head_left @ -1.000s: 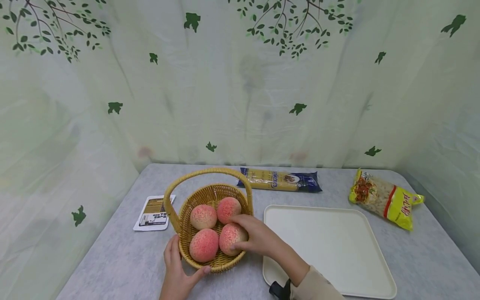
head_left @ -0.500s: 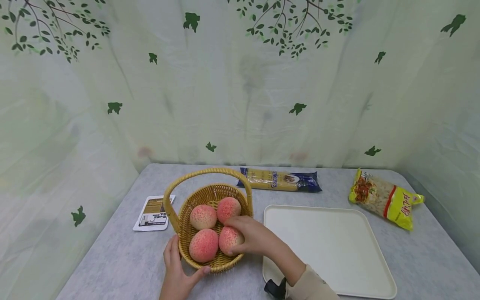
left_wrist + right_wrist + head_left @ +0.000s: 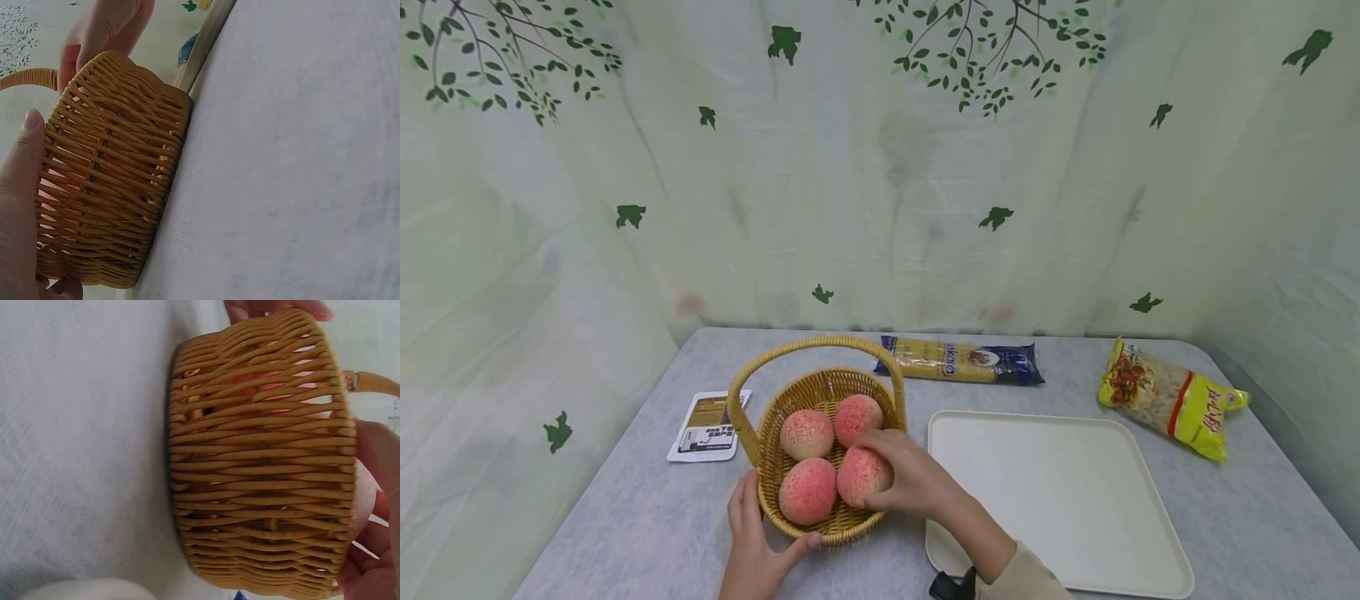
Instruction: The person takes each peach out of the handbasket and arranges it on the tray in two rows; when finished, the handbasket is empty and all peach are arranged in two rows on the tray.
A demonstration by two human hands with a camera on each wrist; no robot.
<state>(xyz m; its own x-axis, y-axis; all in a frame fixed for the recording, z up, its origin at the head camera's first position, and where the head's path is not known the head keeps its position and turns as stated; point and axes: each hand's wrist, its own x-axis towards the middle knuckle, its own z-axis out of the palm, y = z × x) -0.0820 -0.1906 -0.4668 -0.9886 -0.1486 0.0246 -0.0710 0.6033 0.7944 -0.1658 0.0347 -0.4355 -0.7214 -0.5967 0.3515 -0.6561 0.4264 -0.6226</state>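
Observation:
A brown wicker basket (image 3: 767, 492) with an arched handle stands on the table, several pink, speckled peaches (image 3: 807, 491) inside it. My left hand (image 3: 754, 542) holds the basket at its near left side, thumb by the front rim and fingers along the outer wall. With its thumb and fingers, my right hand (image 3: 913, 475) grips the near right peach (image 3: 861, 477), which sits in the basket. In the left wrist view the woven wall (image 3: 112, 175) hides most of the fruit. The right wrist view shows part of that peach (image 3: 364, 494) above the rim, beside my right fingers.
Right of the basket lies a cream tray (image 3: 1052, 500). Behind it is a blue-and-yellow pasta packet (image 3: 958, 360). A yellow food bag (image 3: 1172, 400) lies at the far right, and a white printed card or packet (image 3: 703, 427) left of the basket.
My right hand has shifted slightly left, then a little back right, around the near right peach. The left hand and the basket have stayed in place.

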